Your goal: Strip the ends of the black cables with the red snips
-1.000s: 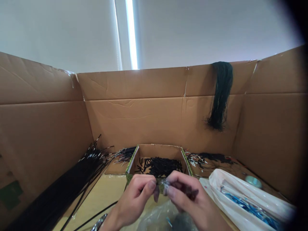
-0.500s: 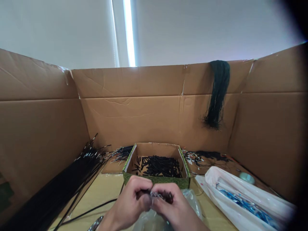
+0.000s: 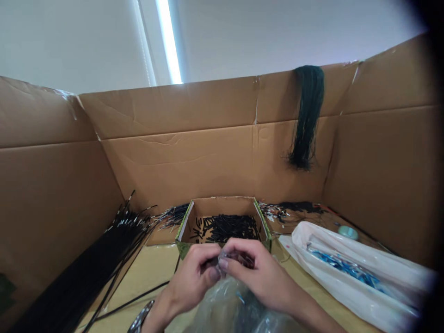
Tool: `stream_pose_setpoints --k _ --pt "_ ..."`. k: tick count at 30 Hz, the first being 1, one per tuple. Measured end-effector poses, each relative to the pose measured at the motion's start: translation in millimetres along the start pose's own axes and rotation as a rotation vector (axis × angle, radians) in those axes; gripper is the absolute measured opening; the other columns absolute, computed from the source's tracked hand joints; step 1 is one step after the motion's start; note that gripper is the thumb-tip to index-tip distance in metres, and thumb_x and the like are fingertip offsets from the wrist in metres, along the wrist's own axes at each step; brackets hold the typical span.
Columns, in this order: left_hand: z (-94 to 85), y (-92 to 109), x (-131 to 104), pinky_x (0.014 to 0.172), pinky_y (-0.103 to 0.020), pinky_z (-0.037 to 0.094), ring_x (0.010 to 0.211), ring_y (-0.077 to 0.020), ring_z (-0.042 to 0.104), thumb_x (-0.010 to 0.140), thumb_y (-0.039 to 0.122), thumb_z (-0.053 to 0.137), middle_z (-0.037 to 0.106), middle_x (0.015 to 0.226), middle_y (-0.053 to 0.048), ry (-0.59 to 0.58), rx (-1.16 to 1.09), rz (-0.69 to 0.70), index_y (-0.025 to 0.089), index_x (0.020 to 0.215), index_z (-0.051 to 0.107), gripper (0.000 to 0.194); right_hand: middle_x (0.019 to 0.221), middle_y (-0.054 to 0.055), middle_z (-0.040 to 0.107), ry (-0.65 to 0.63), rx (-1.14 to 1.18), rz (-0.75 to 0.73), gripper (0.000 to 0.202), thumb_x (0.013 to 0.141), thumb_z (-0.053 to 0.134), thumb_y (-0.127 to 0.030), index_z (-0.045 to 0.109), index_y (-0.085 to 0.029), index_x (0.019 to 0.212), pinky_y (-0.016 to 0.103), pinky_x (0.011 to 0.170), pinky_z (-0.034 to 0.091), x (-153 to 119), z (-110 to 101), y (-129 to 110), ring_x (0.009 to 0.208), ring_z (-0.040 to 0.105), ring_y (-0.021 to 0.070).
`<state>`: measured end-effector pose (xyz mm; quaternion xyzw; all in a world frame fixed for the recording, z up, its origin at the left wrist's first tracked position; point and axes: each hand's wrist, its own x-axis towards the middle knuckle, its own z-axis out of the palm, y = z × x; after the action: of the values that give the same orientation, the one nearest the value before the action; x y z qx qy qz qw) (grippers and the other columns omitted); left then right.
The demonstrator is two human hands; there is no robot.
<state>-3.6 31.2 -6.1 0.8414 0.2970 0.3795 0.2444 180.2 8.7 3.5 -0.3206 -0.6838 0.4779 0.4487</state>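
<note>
My left hand and my right hand meet at the lower middle of the view, fingertips pinched together on the gathered top of a clear plastic bag. The bag hangs down below my fingers, with a small blue bit showing in it. Both hands are closed on the crumpled plastic, and the exact spot between the fingertips is partly hidden. Just beyond my hands stands an open box with green sides, holding many short black pieces.
Long black cables lie at the left. A white bag with blue pieces and a pale green round item are at the right. Dark green strands hang over the cardboard wall.
The view has tilted and shifted slightly. My right hand sits a little higher, and more of the clear bag shows beneath my hands. Both hands keep their pinch.
</note>
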Motion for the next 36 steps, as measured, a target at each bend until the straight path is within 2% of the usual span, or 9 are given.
stream_pose_setpoints --k 3,4,8,11,15,22,26,33,36 --pt "-14.6 9.6 4.7 0.076 -0.031 0.044 0.085 -0.0217 0.054 0.089 0.076 0.042 0.058 0.092 -0.006 0.070 0.051 -0.038 0.018 0.094 0.063 0.062 0.063 -0.006 0.044 0.068 -0.020 -0.008 0.015 0.088 0.061 -0.024 0.059 -0.019 0.073 0.025 0.054 0.029 1.5 0.8 3.2 0.059 0.037 0.0112" --pt "-18.9 13.0 4.6 0.074 -0.030 0.043 0.082 -0.0205 0.053 0.090 0.073 0.046 0.057 0.089 -0.005 0.099 0.062 -0.087 0.018 0.094 0.061 0.057 0.063 -0.006 0.044 0.084 -0.025 -0.008 0.016 0.087 0.061 -0.023 0.058 -0.019 0.072 0.025 0.054 0.028 1.7 0.4 3.8 0.059 0.037 0.0112" --pt "-20.3 22.5 -1.9 0.049 -0.024 0.032 0.052 -0.0127 0.044 0.093 0.070 0.042 0.042 0.059 0.005 -0.029 -0.032 -0.314 0.020 0.070 0.048 0.055 0.061 -0.007 0.043 0.074 0.003 -0.010 0.016 0.086 0.061 -0.020 0.058 -0.019 0.070 0.025 0.053 0.027 1.9 -0.5 5.6 0.058 0.037 0.0108" --pt "-10.9 25.0 -3.5 0.046 -0.022 0.034 0.046 -0.0112 0.048 0.096 0.059 0.049 0.047 0.051 0.005 -0.087 -0.094 -0.414 0.019 0.066 0.048 0.050 0.060 -0.007 0.041 0.068 0.059 -0.002 0.021 0.087 0.063 -0.023 0.056 -0.019 0.067 0.025 0.052 0.027 2.7 -0.7 8.4 0.056 0.035 0.0100" --pt "-9.7 25.4 1.8 0.057 -0.022 0.047 0.055 -0.0129 0.061 0.099 0.045 0.053 0.064 0.058 -0.001 -0.083 -0.266 -0.372 0.017 0.069 0.059 0.041 0.055 -0.010 0.040 0.033 0.259 0.063 0.022 0.084 0.070 -0.030 0.056 -0.020 0.071 0.023 0.045 0.023 5.0 -1.9 11.0 0.047 0.029 0.0073" --pt "-6.6 19.5 1.8 0.065 -0.022 0.050 0.065 -0.0134 0.063 0.094 0.037 0.062 0.067 0.064 0.000 0.046 -0.521 -0.360 0.016 0.068 0.065 0.033 0.043 -0.014 0.034 -0.111 0.776 0.271 0.022 0.075 0.074 -0.028 0.053 -0.022 0.072 0.020 0.038 0.015 8.0 1.0 11.5 0.038 0.014 0.0048" --pt "1.3 20.7 2.3 0.065 -0.021 0.049 0.063 -0.0122 0.061 0.094 0.033 0.062 0.067 0.063 0.001 0.107 -0.440 -0.301 0.016 0.066 0.066 0.033 0.044 -0.013 0.034 -0.117 0.716 0.241 0.019 0.076 0.069 -0.026 0.053 -0.021 0.069 0.021 0.039 0.017 9.4 -2.1 17.7 0.039 0.017 0.0057" --pt "-2.1 22.6 5.2 0.070 -0.023 0.050 0.071 -0.0150 0.064 0.098 0.033 0.057 0.071 0.072 -0.001 -0.003 -0.267 -0.244 0.017 0.073 0.070 0.033 0.048 -0.010 0.041 -0.030 0.480 0.083 0.031 0.084 0.069 -0.042 0.053 -0.020 0.068 0.023 0.042 0.021 13.1 -9.8 20.8 0.043 0.028 0.0071" --pt "-0.7 15.7 6.4 0.074 -0.025 0.051 0.076 -0.0168 0.065 0.096 0.040 0.060 0.073 0.079 -0.003 -0.035 -0.260 -0.250 0.016 0.078 0.071 0.032 0.052 -0.008 0.048 0.021 0.385 0.023 0.031 0.087 0.065 -0.041 0.051 -0.021 0.068 0.024 0.043 0.024 14.3 -7.3 19.1 0.045 0.034 0.0076"
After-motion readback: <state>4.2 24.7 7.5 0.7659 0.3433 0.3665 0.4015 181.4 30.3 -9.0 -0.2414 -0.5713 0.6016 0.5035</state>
